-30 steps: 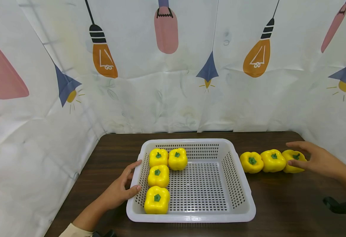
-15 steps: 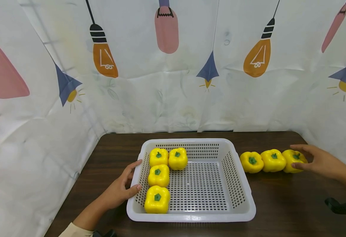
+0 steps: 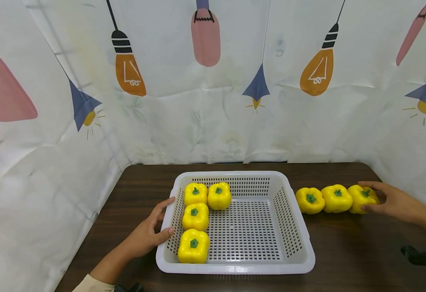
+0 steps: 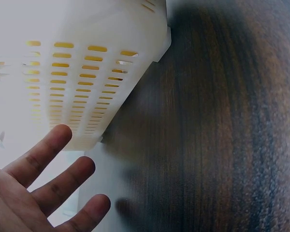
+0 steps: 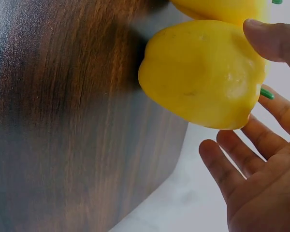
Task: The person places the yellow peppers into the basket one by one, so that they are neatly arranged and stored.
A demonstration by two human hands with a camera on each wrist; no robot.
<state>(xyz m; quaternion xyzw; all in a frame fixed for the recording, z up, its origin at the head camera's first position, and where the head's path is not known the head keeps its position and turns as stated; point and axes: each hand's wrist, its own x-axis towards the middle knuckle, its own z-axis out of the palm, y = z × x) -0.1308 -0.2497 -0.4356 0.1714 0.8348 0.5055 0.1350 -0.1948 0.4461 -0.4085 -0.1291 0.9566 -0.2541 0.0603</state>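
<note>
Several yellow bell peppers with green stems are here. Some sit in a white perforated basket [image 3: 235, 268], in a column along its left side plus one pepper [image 3: 219, 196] beside the back one. My left hand [image 3: 148, 233] rests against the basket's left rim, thumb and forefinger on it; in the left wrist view its other fingers [image 4: 63, 186] are straight and spread. On the table right of the basket lies a row of three peppers. My right hand [image 3: 395, 202] is spread about the rightmost pepper [image 5: 203, 75], thumb on one side, fingers on the other; a firm grip does not show.
The dark wooden table [image 3: 344, 251] carries everything. The middle pepper [image 3: 337, 198] and left pepper [image 3: 309, 200] of the row stand close to the basket's right wall. A white printed cloth [image 3: 213, 121] hangs behind and at the sides.
My right hand has shifted slightly right and down around the rightmost pepper, its forefinger and thumb drawing nearer to each other. That pepper shows a little more. The left hand and basket stay put.
</note>
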